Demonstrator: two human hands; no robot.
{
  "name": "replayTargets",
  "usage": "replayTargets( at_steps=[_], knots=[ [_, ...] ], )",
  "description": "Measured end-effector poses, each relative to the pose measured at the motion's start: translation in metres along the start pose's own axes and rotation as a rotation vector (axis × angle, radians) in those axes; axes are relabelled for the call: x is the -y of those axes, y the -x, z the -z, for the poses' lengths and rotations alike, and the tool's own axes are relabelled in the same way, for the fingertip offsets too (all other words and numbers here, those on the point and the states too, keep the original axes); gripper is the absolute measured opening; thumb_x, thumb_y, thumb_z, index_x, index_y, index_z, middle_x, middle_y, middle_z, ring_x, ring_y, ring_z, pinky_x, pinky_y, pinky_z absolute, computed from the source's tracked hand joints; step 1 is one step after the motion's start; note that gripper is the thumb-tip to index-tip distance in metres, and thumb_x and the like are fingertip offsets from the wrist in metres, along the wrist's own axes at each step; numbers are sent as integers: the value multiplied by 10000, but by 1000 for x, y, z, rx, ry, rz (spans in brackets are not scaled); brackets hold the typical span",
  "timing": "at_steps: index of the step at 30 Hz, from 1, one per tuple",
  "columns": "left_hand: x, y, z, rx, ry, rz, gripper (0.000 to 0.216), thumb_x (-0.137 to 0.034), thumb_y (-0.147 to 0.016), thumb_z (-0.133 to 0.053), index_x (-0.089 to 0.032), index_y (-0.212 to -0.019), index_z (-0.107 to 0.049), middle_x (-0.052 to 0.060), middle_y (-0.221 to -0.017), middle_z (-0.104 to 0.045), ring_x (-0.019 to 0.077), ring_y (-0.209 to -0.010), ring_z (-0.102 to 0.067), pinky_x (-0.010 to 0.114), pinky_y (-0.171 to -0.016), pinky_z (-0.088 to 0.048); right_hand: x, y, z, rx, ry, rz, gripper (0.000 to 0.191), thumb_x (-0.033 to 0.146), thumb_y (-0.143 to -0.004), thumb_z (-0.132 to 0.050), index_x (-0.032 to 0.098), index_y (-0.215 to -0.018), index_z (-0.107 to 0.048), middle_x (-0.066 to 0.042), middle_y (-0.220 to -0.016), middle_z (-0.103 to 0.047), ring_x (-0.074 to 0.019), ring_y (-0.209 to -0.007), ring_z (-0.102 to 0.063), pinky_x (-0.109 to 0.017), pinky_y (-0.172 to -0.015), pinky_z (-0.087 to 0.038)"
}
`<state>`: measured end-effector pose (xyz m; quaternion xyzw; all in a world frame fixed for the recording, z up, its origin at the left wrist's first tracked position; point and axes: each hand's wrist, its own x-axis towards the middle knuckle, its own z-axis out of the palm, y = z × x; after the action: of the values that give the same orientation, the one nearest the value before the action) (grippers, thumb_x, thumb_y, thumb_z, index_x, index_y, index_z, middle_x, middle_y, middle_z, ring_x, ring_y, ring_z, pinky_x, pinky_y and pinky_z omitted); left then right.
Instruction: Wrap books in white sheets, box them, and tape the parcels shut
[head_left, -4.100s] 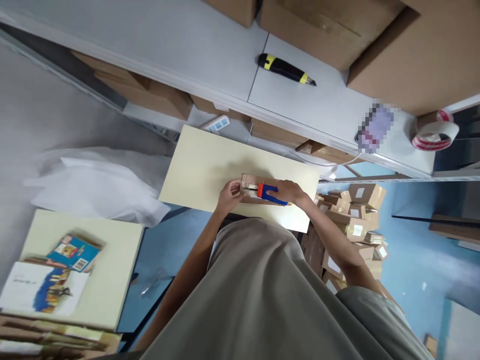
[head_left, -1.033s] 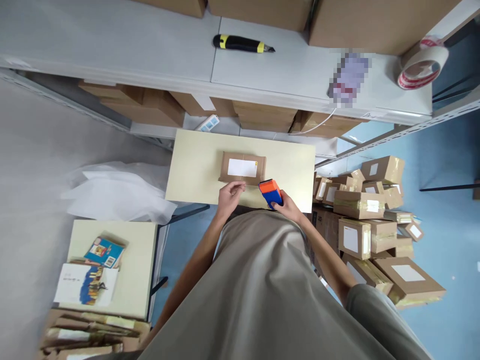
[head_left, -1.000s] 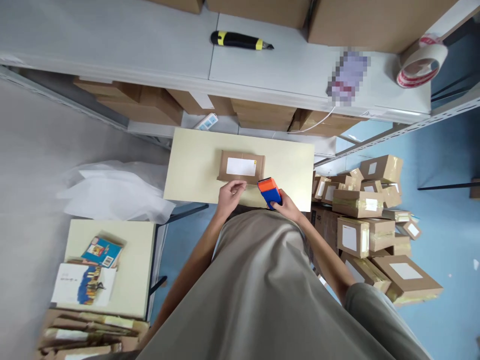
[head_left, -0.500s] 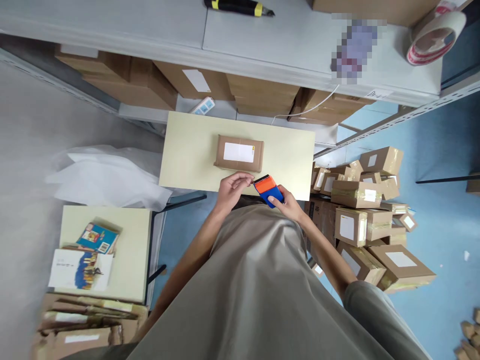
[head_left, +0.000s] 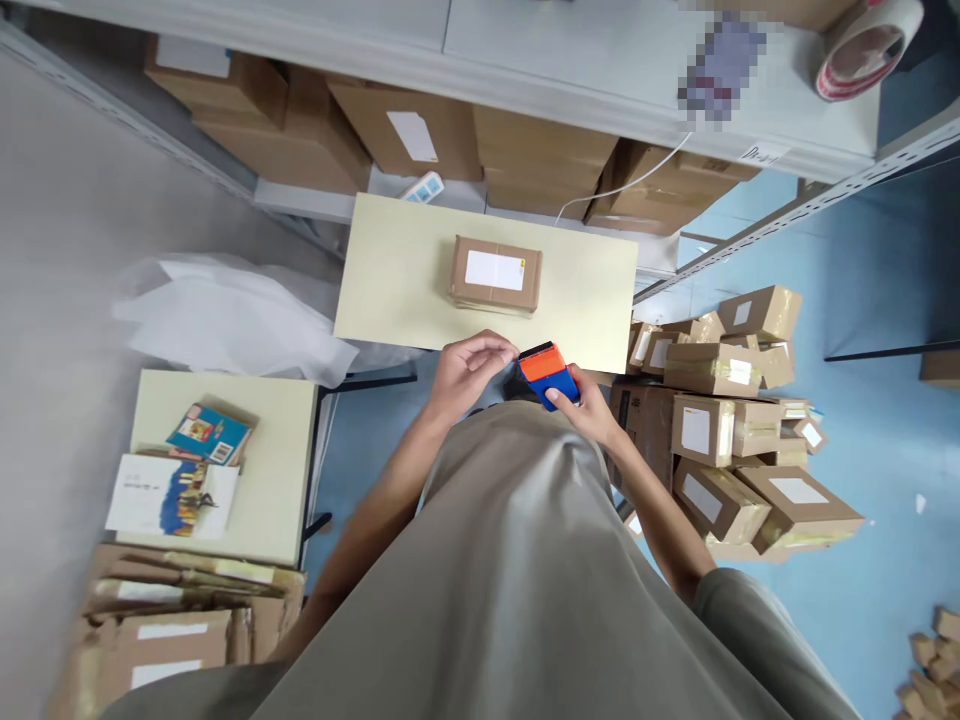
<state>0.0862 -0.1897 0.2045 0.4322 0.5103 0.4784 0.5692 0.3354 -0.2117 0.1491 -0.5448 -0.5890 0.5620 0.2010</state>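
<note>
Looking at the biggest stuff first, your table (head_left: 592, 315) fills the middle, and your cardboard box (head_left: 495, 299) sits about midway between its left and right edges, a touch closer to the far edge. A few seconds ago your right hand had the tool right on that box, and now neither hand is touching it. Both have come back to around the near edge. So I'd say the box is parked for the moment and all the fiddling is at the tool.

Your right hand (head_left: 591, 406) is wrapped around the blue-and-orange tape dispenser (head_left: 547, 374), black edge facing away from you. Your left hand (head_left: 465, 376) has come over beside it, fingers bunched fairly narrow. Can't tell if they're pinching a tape end, too small to see. Smallest bit: the white label (head_left: 492, 269) faces up on the box; it wasn't showing earlier.
</note>
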Motion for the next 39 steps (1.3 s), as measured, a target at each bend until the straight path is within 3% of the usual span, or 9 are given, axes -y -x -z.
replayTargets(
  at_steps=[10, 17, 26, 32, 39],
  knots=[
    [5, 79, -3, -46, 91, -17, 221, -401, -880, -833, -180, -886, -827, 53, -910, -784, 212, -897, -757, 359, -899, -624, 1, 81, -25, 4, 82, 15, 611, 826, -941, -658, 243, -1125, -644, -41, -916, -684, -266, -850, -659, -386, -782, -567],
    [-6, 115, -7, -26, 127, -23, 332, -498, -886, -846, -185, -785, -799, 59, -829, -749, 206, -832, -714, 343, -830, -591, 0, 123, -42, -60, -19, 18, 574, 794, -918, -742, 260, -1107, -651, -39, -883, -705, -267, -808, -676, -391, -714, -589],
    [-10, 133, -6, 32, 162, -33, 292, -476, -876, -862, -187, -864, -822, 74, -911, -776, 209, -861, -724, 362, -858, -608, 9, 146, -54, -104, 15, 72, 509, 749, -952, -735, 264, -1058, -623, -24, -867, -674, -238, -762, -636, -365, -679, -543],
    [-6, 134, -9, -19, 136, -42, 262, -445, -867, -854, -186, -872, -814, 75, -938, -788, 213, -900, -738, 353, -871, -609, 16, 141, -51, -109, 122, 137, 513, 756, -957, -712, 262, -990, -576, 21, -795, -591, -185, -685, -511, -324, -640, -447],
    [-13, 120, -17, -35, 123, -26, 276, -457, -880, -839, -182, -900, -826, 85, -957, -804, 232, -932, -753, 365, -881, -616, 16, 125, -37, -90, 145, 161, 530, 775, -954, -693, 266, -985, -549, 22, -797, -581, -179, -672, -499, -321, -625, -431]
  ],
)
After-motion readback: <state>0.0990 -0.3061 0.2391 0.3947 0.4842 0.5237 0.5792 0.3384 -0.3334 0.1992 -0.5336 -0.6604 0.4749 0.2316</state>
